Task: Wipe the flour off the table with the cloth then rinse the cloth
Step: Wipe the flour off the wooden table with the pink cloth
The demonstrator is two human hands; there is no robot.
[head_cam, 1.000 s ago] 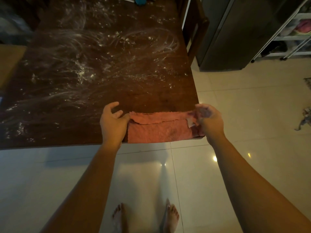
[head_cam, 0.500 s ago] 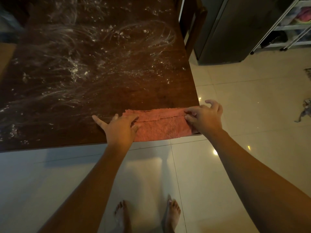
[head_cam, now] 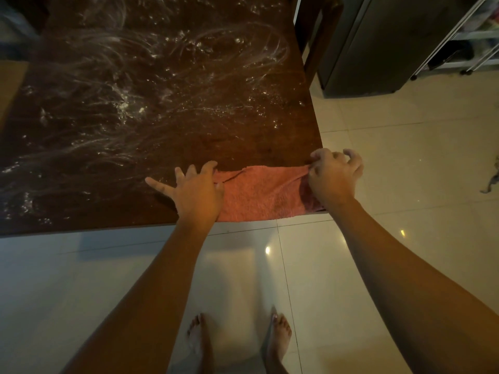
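Note:
A folded pink cloth (head_cam: 262, 195) lies at the near right corner of the dark wooden table (head_cam: 243, 136). My left hand (head_cam: 195, 193) rests flat on the cloth's left end with its fingers spread. At the table's corner, my right hand (head_cam: 333, 176) pinches the cloth's right end, which is bunched up in the fingers. White flour (head_cam: 127, 103) is smeared in streaks and small clumps over most of the tabletop, from the middle to the far and left parts.
A dark chair (head_cam: 318, 31) stands at the table's right side. A tall dark cabinet (head_cam: 378, 44) and a white shelf rack (head_cam: 469, 36) stand at the far right. Pale floor tiles (head_cam: 405, 157) lie to the right and in front, where my bare feet stand.
My left hand has flattened onto the cloth's left end with fingers spread. My right hand has closed and gathered the cloth's right end into a bunch.

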